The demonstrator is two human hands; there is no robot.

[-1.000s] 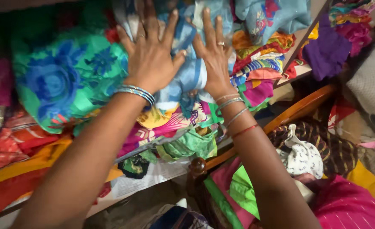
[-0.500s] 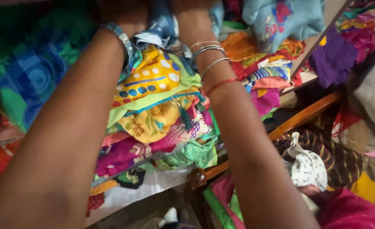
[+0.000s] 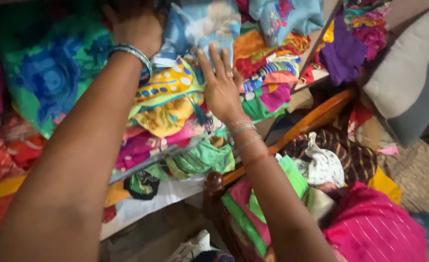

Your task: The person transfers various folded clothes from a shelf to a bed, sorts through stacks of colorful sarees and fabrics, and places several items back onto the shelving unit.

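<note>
My left hand (image 3: 136,24) reaches high into a shelf stacked with folded cloth and presses on a light blue folded cloth (image 3: 200,24) at the top of the pile; its fingers are partly hidden. My right hand (image 3: 220,86) lies flat with fingers spread against the side of the same pile, touching a yellow cloth with blue and white dots (image 3: 168,85) and the stack beside it. Both wrists wear bangles. Under the yellow cloth lie pink (image 3: 146,148) and green (image 3: 202,157) cloths.
A big green and blue flowered bundle (image 3: 49,73) fills the shelf's left. More bright folded cloth (image 3: 268,68) and a purple piece (image 3: 343,56) sit right of a shelf divider. A wooden chair rail (image 3: 316,119), a grey cushion (image 3: 408,73), a white cloth (image 3: 321,167) and pink fabric (image 3: 374,228) are below right.
My right hand has pulled back out of the pile's top and now rests flat on its side. The left hand stays up on the blue cloth. The view has shifted left.
</note>
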